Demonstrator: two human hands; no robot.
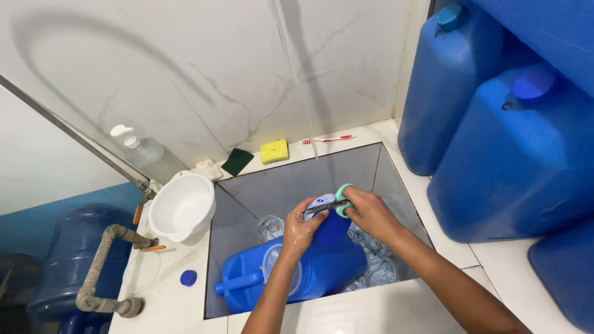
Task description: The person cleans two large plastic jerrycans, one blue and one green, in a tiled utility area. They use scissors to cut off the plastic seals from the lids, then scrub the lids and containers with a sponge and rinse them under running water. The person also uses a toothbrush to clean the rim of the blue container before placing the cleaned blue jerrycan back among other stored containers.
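Head view over a sunken sink (297,179) set in a white tiled tabletop (396,309); all places are given relative to the sink. Inside it, at the near end, a blue jerrycan (247,281) lies on its side, handle and spout pointing left, apparently laid flat so that its upper face serves as a rest at working height. Above the jerrycan the left hand (300,229) is curled shut around a small blue-and-white printed sachet (320,201), holding its top edge upward and clear of the fingers. The right hand (370,213) is closed through the teal loops of a pair of scissors (331,204), whose blades point left and meet the sachet's top; whether the blades are parted cannot be told. More crumpled sachets (374,266) lie in the sink to the right of the jerrycan, kept inside the basin. On the tabletop left of the sink lies a loose blue cap (189,278), and beyond it stands a white plastic bowl (181,206). Behind the sink's far rim are a dark green scouring pad (237,161), a yellow sponge (274,150) and a toothbrush (328,139). Right of the sink stand large blue jerrycans (513,154), upright and capped.
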